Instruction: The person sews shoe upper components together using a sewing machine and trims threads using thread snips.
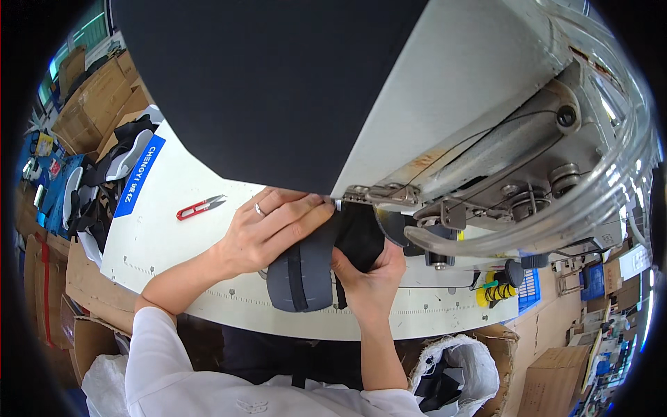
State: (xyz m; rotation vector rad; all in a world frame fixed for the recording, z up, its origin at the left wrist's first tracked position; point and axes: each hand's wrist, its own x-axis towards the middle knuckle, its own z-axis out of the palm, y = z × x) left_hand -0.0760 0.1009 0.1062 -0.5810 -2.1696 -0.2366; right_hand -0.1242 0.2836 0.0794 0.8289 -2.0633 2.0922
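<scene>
A dark grey padded fabric piece (316, 260) with a black strip (294, 278) down it lies curved under the white sewing machine (451, 104). My left hand (274, 226), with a ring on one finger, has its fingers together on the upper part of the piece, tips close to the needle area. Black fabric (363, 240) bunches at the right of the piece. My right hand (372, 278) is closed round that fabric, thumb on the near side and fingers partly hidden behind it. The machine head hides the spot where the needle meets the fabric.
Red-handled thread snips (200, 208) lie on the white table (167, 243), left of my hands. A clear curved guard (528, 240) juts from the machine on the right. Yellow spools (495, 290) stand at the right edge. A white sack (462, 365) of scraps sits below.
</scene>
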